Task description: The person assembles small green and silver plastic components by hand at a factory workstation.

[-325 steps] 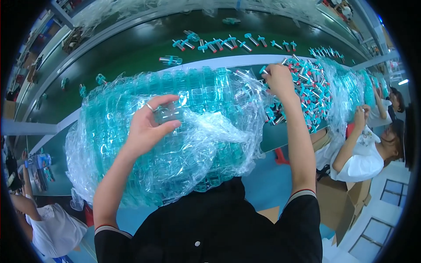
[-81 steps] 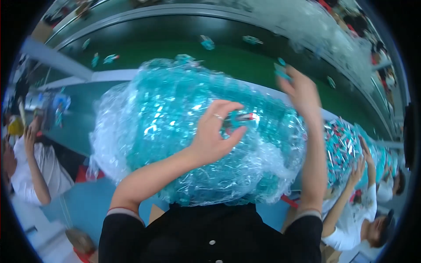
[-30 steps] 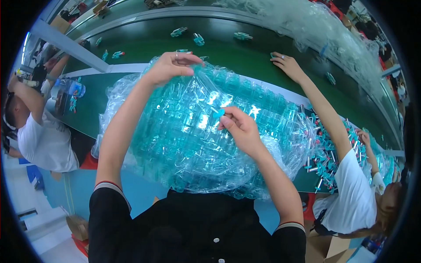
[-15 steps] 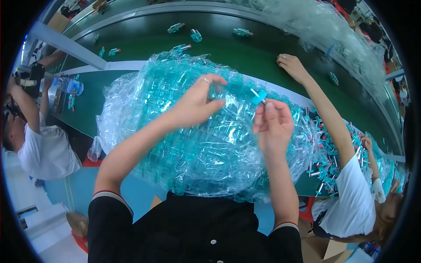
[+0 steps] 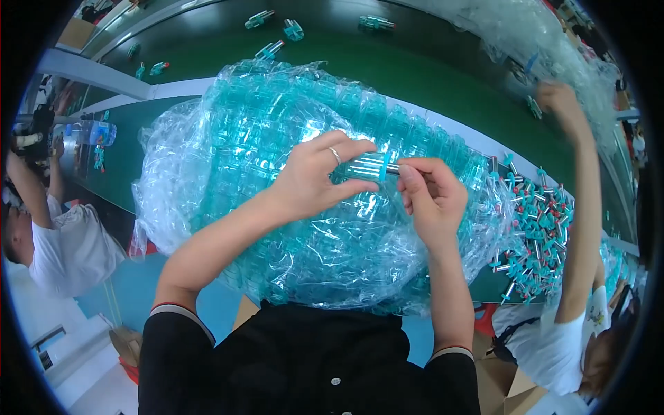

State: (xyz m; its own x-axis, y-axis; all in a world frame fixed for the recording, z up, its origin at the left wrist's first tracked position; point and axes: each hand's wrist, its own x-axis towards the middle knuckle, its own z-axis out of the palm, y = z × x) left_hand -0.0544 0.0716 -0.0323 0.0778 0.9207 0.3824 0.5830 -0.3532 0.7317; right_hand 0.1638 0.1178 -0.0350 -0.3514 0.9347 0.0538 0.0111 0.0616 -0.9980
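Note:
My left hand [image 5: 311, 176], with a ring on one finger, curls its thumb and fingers around a clear teal plastic cup [image 5: 361, 167]. The fingertips of my right hand [image 5: 437, 200] pinch the metal shaft of a small part with a teal collar [image 5: 386, 167]. That collar sits at the cup's right-hand end; how deep the part reaches inside cannot be made out. Both hands are above a big clear plastic bag [image 5: 169, 187], where rows of similar teal cups [image 5: 256, 131] are packed.
Beyond the bag runs a green conveyor belt [image 5: 443, 76] carrying several assembled teal pieces [image 5: 377, 23]. Metal-and-teal parts with red bits [image 5: 536, 232] are heaped at right. A co-worker's arm [image 5: 581, 180] reaches over the belt; another person [image 5: 69, 242] is at left. Clear plastic bags [image 5: 512, 31] lie at the far right.
My two hands have come together, and the shaft part has turned level, its collar now against the cup in my left hand. The right co-worker's arm has swung right. My view has shifted slightly.

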